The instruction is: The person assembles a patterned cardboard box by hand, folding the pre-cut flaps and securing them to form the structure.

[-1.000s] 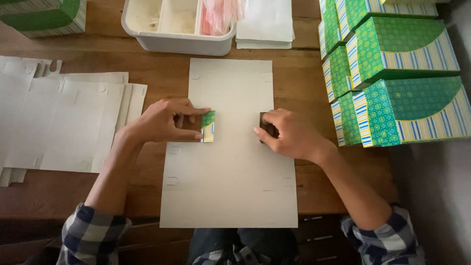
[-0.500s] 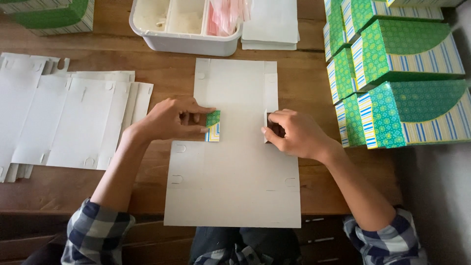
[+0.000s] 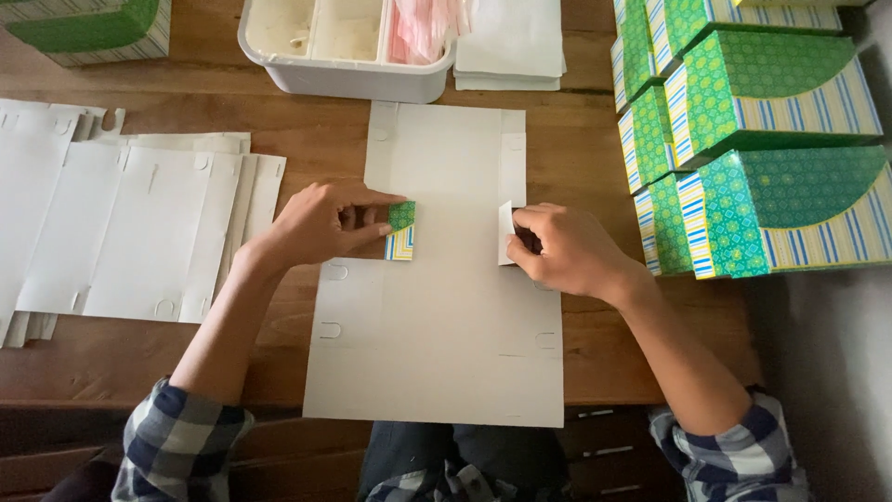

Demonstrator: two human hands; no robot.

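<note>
Brown wooden table [image 3: 595, 186], plank grain visible, front edge with dark drawer fronts [image 3: 604, 446] below. Grey floor [image 3: 827, 372] along the right side past the table edge. Soft, dim light from above, faint shadows, no window in view.

Blue-and-white plaid sleeves rolled above the elbows; bare forearms.

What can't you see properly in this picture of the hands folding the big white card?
- Head view: the right hand covers the flap it bends up, so its printed side is hidden.
- The left hand hides part of the green patterned flap.
- The card sheet lies white side up; its underside is unseen.
- The white tub and the green boxes are cut off by the frame's edges.
</note>
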